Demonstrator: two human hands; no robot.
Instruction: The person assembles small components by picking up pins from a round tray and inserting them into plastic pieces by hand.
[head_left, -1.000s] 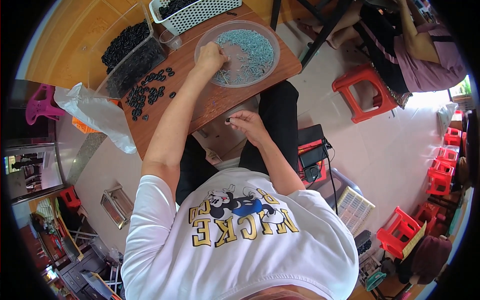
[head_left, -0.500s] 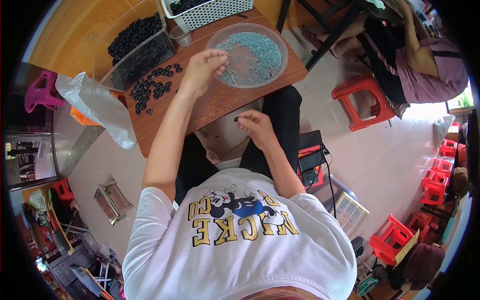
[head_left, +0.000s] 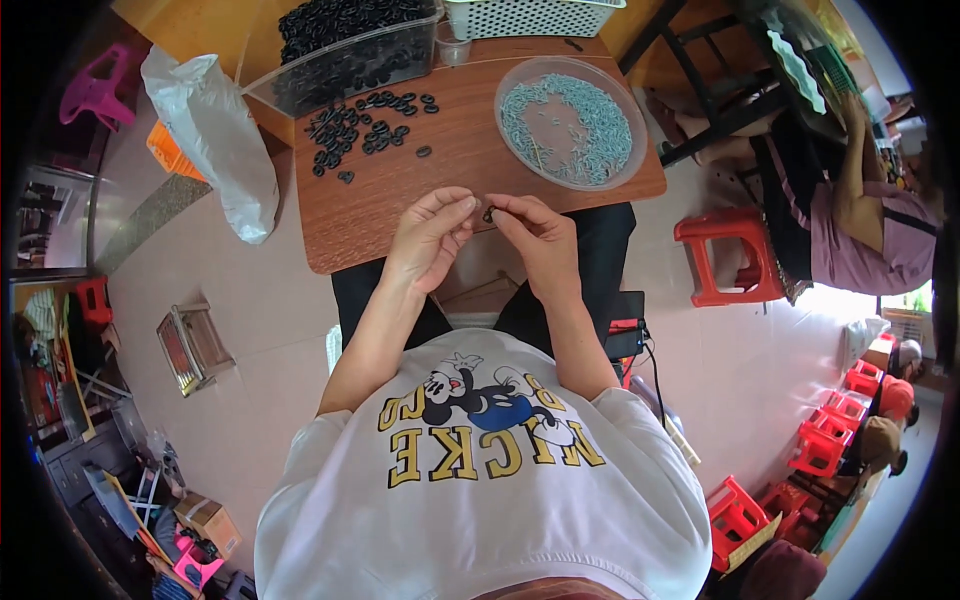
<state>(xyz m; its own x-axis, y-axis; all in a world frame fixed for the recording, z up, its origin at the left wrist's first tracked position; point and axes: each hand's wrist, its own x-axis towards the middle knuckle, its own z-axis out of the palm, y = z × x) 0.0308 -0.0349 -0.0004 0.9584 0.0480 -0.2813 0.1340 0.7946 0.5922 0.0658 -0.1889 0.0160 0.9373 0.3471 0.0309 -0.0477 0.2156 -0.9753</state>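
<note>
Both my hands are close together just in front of the table's near edge. My right hand (head_left: 542, 240) pinches a small black plastic piece (head_left: 488, 214) between thumb and fingertips. Right beside it, the thumb and forefinger of my left hand (head_left: 432, 238) are pressed together; whatever they hold is too small to make out. Beyond the hands, at the table's right, a round clear tray (head_left: 503, 150) holds many small blue-grey metal pins (head_left: 610, 130). Loose black ring-shaped pieces (head_left: 385, 137) are scattered on the table's left part, with one lying apart from the others.
The brown wooden table (head_left: 460, 110) carries a clear bin (head_left: 350, 75) of black pieces, a small clear cup (head_left: 454, 50) and a white perforated basket (head_left: 540, 20). A white plastic bag (head_left: 225, 150) hangs at the left. To the right are a red stool (head_left: 735, 255) and a seated person (head_left: 850, 220).
My left hand has come back from the pin tray to meet my right hand, which still holds the black piece. The view has shifted, so the table appears further right.
</note>
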